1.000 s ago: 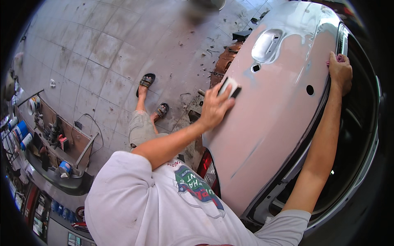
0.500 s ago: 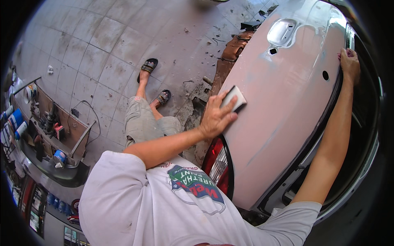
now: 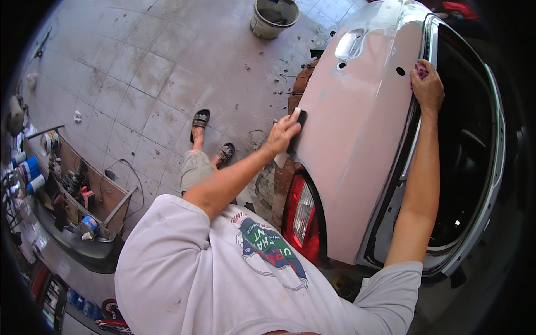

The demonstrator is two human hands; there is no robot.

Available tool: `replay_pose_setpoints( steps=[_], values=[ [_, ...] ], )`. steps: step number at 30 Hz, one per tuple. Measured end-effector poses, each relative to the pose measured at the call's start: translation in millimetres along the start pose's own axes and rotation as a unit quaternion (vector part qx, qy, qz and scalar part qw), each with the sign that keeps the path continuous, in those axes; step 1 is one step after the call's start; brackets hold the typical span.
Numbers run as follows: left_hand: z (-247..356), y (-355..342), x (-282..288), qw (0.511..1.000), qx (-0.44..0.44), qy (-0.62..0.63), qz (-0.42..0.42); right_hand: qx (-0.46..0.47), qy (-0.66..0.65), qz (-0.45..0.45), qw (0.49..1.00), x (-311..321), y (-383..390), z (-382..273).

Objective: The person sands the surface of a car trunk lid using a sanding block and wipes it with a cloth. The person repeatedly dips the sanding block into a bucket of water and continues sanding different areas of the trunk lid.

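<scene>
My left hand (image 3: 283, 134) is closed round a sanding block (image 3: 296, 133), dark on one side with a pale sheet on it. The block is tilted against the left edge of a car's rear body panel (image 3: 357, 134), which is covered in dull pink filler or primer with bare metal patches farther up. Just below sits the red and clear tail light (image 3: 302, 215). On the far side of the panel, my right hand (image 3: 429, 94) rests at the edge of the window opening. Its fingers are closed on a crumpled purplish-pink cloth (image 3: 422, 70).
A grey bucket (image 3: 273, 19) stands on the dusty tiled floor (image 3: 151, 72). To the left lies a detached bumper (image 3: 72, 245) beside a tray of tools and cans (image 3: 106, 192). Brown, crumpled material (image 3: 301, 84) hangs along the panel's left side. The dark car interior (image 3: 458, 151) opens on the right.
My left hand and the block have moved from the panel's face to its left edge, and the block has tipped. My right hand stays by the window edge. The whole view has shifted.
</scene>
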State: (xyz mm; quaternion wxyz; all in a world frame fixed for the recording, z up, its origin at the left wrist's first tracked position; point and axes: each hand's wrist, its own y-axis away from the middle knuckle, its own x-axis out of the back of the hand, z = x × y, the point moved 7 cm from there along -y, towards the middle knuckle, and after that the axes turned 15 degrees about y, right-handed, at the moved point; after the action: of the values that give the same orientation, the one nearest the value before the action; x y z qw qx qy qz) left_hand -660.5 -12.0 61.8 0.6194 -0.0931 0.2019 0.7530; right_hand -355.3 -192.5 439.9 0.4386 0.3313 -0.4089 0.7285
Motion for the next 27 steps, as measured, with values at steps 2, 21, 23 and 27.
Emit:
replay_pose_setpoints(
  steps=[2, 21, 23, 27],
  values=[
    [-3.9, -26.1, 26.0, 0.913, 0.223, 0.341, 0.020, 0.000, -0.014, 0.029, 0.999, -3.9, -5.1, -10.8],
    [7.8, 259.2, 606.9, 0.775, 0.486, -0.017, 0.403, -0.196, -0.103, 0.010, 0.975, -19.3, 15.1, 7.2],
    [10.2, 223.5, 585.7, 0.792, 0.523, -0.005, 0.314, -0.225, -0.129, 0.048, 0.965, 1.6, 13.2, 3.2],
    [38.5, 108.0, 556.3, 0.836, 0.534, 0.030, 0.123, -0.299, -0.295, 0.183, 0.889, 9.8, 0.5, -27.3]
  ],
)
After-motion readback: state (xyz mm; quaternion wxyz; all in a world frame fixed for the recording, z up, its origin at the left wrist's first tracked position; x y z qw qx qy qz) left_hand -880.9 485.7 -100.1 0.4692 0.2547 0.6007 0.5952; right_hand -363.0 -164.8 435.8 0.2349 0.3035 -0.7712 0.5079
